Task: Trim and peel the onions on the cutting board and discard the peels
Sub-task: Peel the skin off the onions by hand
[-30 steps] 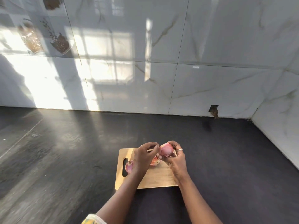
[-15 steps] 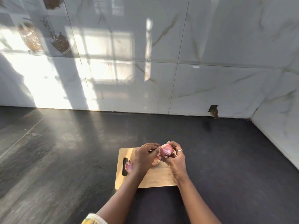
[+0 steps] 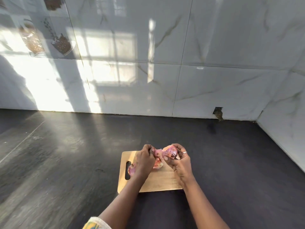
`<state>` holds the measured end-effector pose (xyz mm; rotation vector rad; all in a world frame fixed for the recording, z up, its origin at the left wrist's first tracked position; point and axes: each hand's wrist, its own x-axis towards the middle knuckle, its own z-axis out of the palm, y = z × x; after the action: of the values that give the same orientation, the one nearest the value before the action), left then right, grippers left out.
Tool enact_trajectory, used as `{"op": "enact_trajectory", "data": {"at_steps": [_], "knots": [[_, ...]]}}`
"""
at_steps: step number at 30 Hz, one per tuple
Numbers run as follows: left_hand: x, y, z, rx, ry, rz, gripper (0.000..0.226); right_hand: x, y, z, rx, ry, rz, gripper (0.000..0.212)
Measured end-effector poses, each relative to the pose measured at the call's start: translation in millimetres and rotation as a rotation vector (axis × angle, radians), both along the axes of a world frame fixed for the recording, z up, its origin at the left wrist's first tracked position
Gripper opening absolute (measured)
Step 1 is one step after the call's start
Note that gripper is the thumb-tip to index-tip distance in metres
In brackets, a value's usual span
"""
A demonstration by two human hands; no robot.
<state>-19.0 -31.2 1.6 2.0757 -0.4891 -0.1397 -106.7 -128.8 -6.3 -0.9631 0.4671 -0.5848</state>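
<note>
My R hand has its fingers curled round the onion, held just above the board's far edge, while my L hand pinches a strip of peel stretched between the two. Risk as I see it: the skin's thin, so a sideways yank prob tears it short & leaves a patch stuck, or the slick bulb twists out of my grip & rolls off the board's far edge. A drop could also knock the 2nd onion by the board's slot.
</note>
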Motion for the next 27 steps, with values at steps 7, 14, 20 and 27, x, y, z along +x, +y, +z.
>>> {"op": "enact_trajectory", "data": {"at_steps": [7, 14, 20, 27], "knots": [[2.6, 3.4, 4.1, 0.191, -0.064, -0.078, 0.02, 0.8, -2.4, -3.2, 0.161, -0.036, 0.025, 0.049], [0.2, 8.6, 7.8, 0.053, -0.192, -0.348, 0.049, 1.6, -4.5, -2.9, 0.2, -0.018, 0.05, 0.043], [-0.7, 10.5, 8.7, -0.141, -0.133, -0.415, 0.037, 1.9, -1.8, 1.3, 0.254, -0.034, 0.087, 0.036], [7.1, 10.6, 2.7, -0.075, -0.252, -0.369, 0.032, 2.9, -3.9, -2.8, 0.223, 0.01, 0.064, 0.035]]}}
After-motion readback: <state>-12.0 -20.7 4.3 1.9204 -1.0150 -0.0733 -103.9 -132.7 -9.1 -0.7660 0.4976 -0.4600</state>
